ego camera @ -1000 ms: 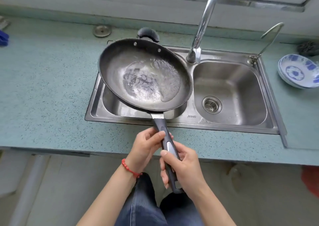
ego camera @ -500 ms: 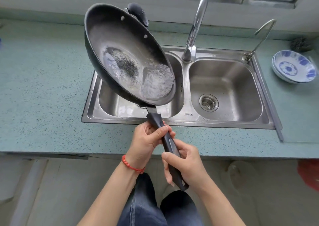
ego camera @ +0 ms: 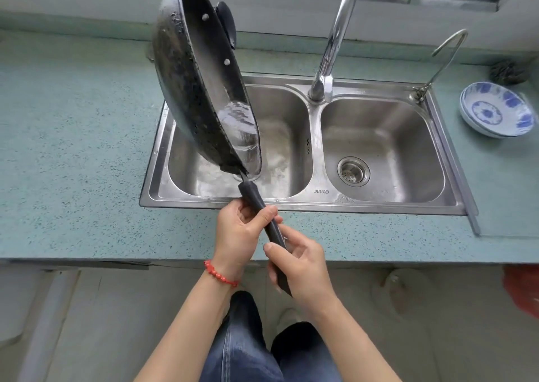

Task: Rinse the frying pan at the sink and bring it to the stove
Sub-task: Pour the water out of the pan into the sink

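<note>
Head view. Black round metal frying pan (ego camera: pixel 201 89) tipped steeply on edge above left basin of double stainless-steel sink (ego camera: pixel 303 206), presumably to drain rinse water pooled at lower rim. Left hand (ego camera: pixel 239 235) and right hand (ego camera: pixel 303 268), each grip closed around long black handle (ego camera: pixel 262 215), steadying the weight. Left drain hidden behind pan; stove outside view.
</note>
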{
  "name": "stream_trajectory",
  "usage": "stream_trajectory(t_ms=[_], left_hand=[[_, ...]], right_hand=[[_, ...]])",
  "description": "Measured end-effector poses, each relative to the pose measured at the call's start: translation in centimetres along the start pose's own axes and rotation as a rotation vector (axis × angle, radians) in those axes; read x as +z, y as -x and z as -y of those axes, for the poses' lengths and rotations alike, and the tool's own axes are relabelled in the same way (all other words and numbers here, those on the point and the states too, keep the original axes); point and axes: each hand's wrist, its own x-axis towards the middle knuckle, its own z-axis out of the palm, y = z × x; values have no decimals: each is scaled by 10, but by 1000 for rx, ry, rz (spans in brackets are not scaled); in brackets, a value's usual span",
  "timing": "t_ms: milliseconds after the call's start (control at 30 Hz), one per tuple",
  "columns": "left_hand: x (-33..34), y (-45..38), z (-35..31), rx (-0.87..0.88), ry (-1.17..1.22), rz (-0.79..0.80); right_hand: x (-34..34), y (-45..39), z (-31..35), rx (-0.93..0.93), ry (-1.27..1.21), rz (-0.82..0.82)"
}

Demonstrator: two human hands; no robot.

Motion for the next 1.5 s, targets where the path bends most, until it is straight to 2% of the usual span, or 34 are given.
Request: stream_trajectory(t_ms=[167,367,533,667,900,1067,1267,1500], left_hand=[[-1,0,-5,-23,143,12],[5,-1,-15,-162,502,96],[0,0,-15,-197,600,189],[0,2,-16,-152,521,179],[4,6,-19,-13,262,57],[5,7,-18,88,35,-43],[8,7,-20,94,16,-42],[10,9,-15,43,-20,-31]], right_hand=[[6,3,3,-53,-70,33],[4,5,8,-96,-123,99],[4,7,5,-81,-198,133],[0,8,3,-71,-216,167],[-15,2,11,-23,-47,210],[-10,3,12,-36,127,134],[-1,4,7,-44,63,48],[-3,6,-5,-22,-27,55]])
